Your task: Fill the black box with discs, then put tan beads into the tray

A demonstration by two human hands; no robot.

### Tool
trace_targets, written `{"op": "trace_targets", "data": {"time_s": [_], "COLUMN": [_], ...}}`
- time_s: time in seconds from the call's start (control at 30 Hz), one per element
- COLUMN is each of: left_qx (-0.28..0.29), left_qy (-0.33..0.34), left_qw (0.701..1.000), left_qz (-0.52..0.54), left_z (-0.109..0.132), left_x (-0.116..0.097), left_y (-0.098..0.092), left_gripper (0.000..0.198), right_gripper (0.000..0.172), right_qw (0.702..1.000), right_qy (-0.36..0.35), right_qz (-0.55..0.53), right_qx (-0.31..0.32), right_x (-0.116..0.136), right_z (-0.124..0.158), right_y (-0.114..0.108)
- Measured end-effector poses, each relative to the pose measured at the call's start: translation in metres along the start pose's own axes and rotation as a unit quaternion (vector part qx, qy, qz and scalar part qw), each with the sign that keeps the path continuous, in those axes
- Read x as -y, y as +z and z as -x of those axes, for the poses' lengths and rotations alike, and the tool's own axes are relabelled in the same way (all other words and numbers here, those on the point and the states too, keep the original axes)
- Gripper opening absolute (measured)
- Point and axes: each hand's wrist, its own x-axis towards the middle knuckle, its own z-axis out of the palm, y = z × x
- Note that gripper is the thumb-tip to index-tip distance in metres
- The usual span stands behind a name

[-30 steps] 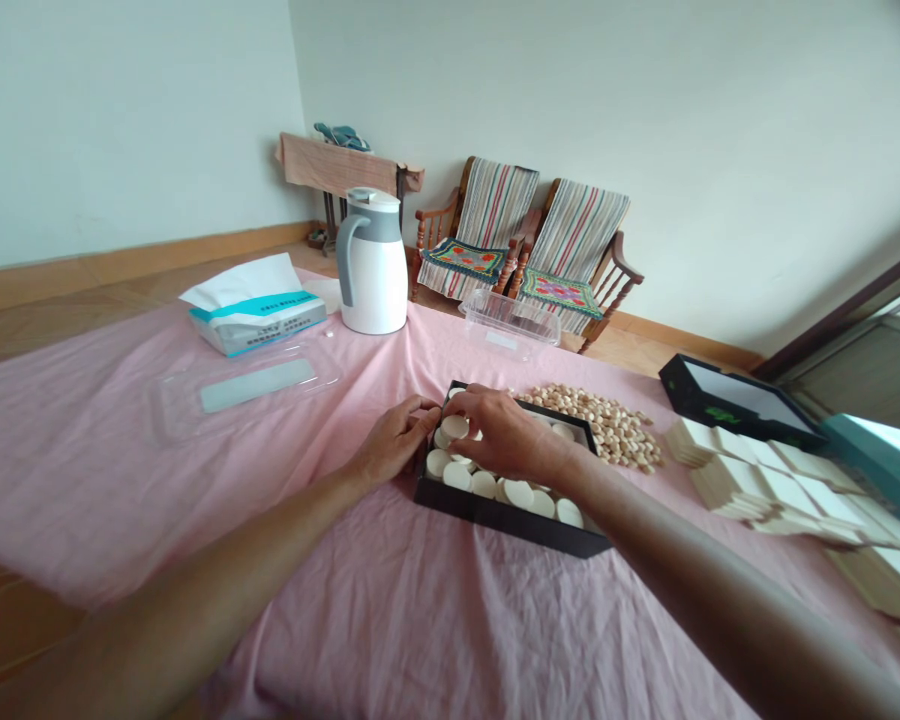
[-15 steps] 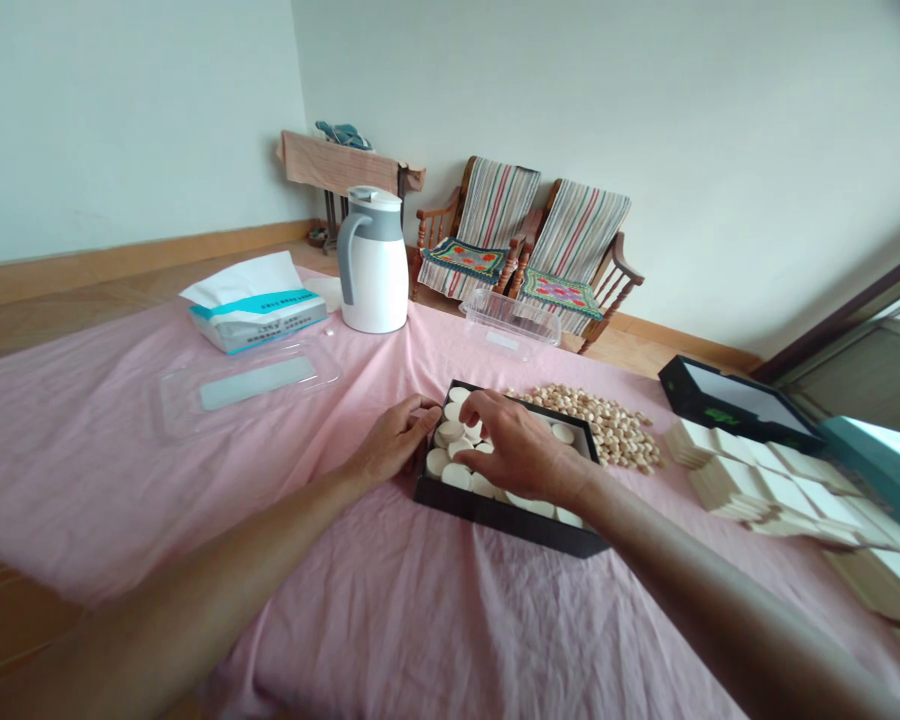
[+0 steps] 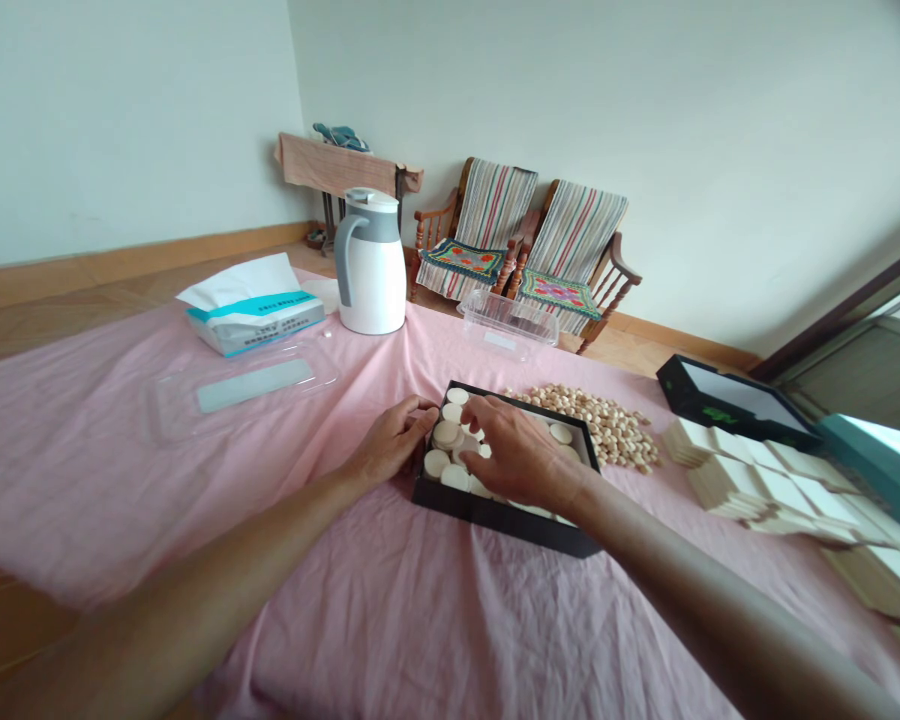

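Note:
A shallow black box (image 3: 506,528) lies on the pink-covered table, filled with several round white discs (image 3: 456,479). My left hand (image 3: 397,440) is at the box's left end, its fingers curled against the side wall. Over the middle of the box, my right hand (image 3: 521,450) reaches in with bent fingers. Between its thumb and fingertips is a slightly tilted white disc (image 3: 463,450). The hand and wrist cover many of the discs behind them.
A pile of small pale nut-like pieces (image 3: 607,425) lies just beyond the box. Stacked cream squares (image 3: 765,485) and a black lid (image 3: 735,405) are at right. Farther back stand a white jug (image 3: 373,280), a tissue pack (image 3: 251,310) and a clear plastic tub (image 3: 510,320).
My right hand has shifted slightly, with its thumb and fingers around a disc at the left part of the box. My left hand stays at the box's end.

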Motion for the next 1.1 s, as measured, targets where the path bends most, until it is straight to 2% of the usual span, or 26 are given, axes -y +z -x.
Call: {"op": "trace_targets", "data": {"time_s": [0.2,0.47,0.6,0.73,0.87,1.0,1.1], "left_qx": [0.002,0.001,0.002,0.002,-0.004,-0.015,-0.016], "left_qy": [-0.005,0.003,-0.004,-0.013,-0.013,-0.004,-0.001], "left_qw": [1.0,1.0,1.0,1.0,1.0,1.0,0.999], "left_qz": [0.005,0.003,-0.006,-0.001,-0.006,-0.027,-0.031], "left_z": [0.0,-0.002,0.0,0.002,0.0,-0.001,-0.001], "left_x": [0.0,0.004,0.0,-0.002,-0.001,0.002,0.003], "left_y": [0.001,-0.001,-0.001,0.001,0.001,0.001,0.001], "left_gripper": [0.04,0.04,0.039,0.039,0.038,0.038,0.038], "right_gripper": [0.025,0.023,0.025,0.025,0.024,0.026,0.031], "right_qw": [0.998,0.998,0.995,0.989,0.993,0.996,0.995], "right_qy": [-0.059,-0.046,-0.037,-0.003,0.021,0.017,0.03], "right_qz": [-0.022,-0.017,-0.062,-0.094,-0.09,-0.09,-0.091], "right_qx": [-0.03,-0.042,-0.073,-0.115,-0.074,-0.014,-0.014], "right_x": [0.002,0.005,-0.008,-0.032,-0.052,-0.059,-0.06], "right_z": [-0.01,-0.018,-0.014,-0.002,0.017,0.031,0.032], "right_y": [0.004,0.013,0.001,-0.018,-0.025,-0.016,-0.01]}}
